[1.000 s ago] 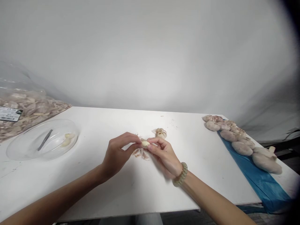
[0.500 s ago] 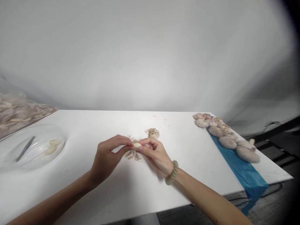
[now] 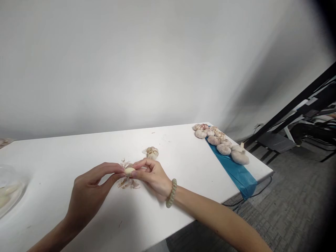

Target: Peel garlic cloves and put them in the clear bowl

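A pale garlic clove (image 3: 129,171) is pinched between my two hands above the white table. My left hand (image 3: 91,185) grips its left end with thumb and fingertips. On the other end, the thumb and index finger of my right hand (image 3: 153,176) close round it; a beaded bracelet (image 3: 172,193) circles that wrist. Loose garlic skins (image 3: 132,184) lie beneath and around the fingertips. Just behind my right hand sits a partly opened garlic bulb (image 3: 152,152), its lower part hidden by the fingers.
Several whole garlic bulbs (image 3: 223,149) stand along a blue plastic strip (image 3: 231,169) at the table's right. At the left edge, a clear bowl (image 3: 22,196) with pale cloves is partly cut off. Behind the table (image 3: 86,147) rises a pale wall.
The view has turned right, so the bowl and the pile at far left have mostly slid out of frame. Both hands keep their pinch on the clove.
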A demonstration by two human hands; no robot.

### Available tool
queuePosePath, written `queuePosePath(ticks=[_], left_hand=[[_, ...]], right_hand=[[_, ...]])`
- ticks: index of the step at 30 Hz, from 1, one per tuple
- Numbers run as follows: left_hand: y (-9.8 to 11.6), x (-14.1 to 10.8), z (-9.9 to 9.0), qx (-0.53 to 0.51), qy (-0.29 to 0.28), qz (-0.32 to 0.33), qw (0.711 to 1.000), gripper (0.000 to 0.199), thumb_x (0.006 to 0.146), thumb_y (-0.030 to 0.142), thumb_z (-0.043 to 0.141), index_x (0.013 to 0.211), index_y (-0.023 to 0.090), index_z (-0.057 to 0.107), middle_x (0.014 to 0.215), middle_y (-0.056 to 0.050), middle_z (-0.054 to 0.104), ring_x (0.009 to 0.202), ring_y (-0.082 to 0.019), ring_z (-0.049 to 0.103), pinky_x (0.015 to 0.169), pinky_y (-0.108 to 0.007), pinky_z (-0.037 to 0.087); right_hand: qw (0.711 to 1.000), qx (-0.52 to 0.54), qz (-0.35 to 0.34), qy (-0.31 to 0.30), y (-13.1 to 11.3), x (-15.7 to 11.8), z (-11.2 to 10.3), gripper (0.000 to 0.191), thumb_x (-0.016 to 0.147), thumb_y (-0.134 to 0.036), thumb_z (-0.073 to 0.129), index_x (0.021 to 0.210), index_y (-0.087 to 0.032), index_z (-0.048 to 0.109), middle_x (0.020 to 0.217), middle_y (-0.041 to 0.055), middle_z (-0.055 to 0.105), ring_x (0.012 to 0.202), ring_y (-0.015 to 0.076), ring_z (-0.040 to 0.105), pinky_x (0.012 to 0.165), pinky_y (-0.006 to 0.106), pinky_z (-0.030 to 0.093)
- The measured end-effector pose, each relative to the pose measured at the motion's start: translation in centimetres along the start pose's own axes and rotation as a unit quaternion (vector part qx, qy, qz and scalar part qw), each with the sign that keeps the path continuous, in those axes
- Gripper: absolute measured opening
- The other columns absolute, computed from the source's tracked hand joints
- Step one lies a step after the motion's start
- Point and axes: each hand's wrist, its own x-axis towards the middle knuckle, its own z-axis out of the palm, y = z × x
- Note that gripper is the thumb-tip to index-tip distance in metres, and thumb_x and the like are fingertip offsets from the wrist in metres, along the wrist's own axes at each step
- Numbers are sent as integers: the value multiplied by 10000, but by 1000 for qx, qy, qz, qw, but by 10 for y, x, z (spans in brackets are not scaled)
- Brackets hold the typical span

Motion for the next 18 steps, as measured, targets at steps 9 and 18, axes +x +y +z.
queuePosePath(ticks=[9,18], left_hand=[[8,3,2,-25,4,18,1000,59,740,147,648,725,201,667,752,2,672,718,-139,625,681,-251,513],[14,2,0,-61,0,18,998,102,748,99,622,700,176,669,738,-19,671,711,-141,624,666,-261,510]], right_hand=[[999,-31,-6,-14,2,-3,-1,194,609,-198,761,736,-167,617,822,27,684,742,133,640,728,274,487],[999,-37,16,-19,0,-6,0,191,633,-199,757,740,-167,603,842,22,683,768,128,639,730,256,476]])
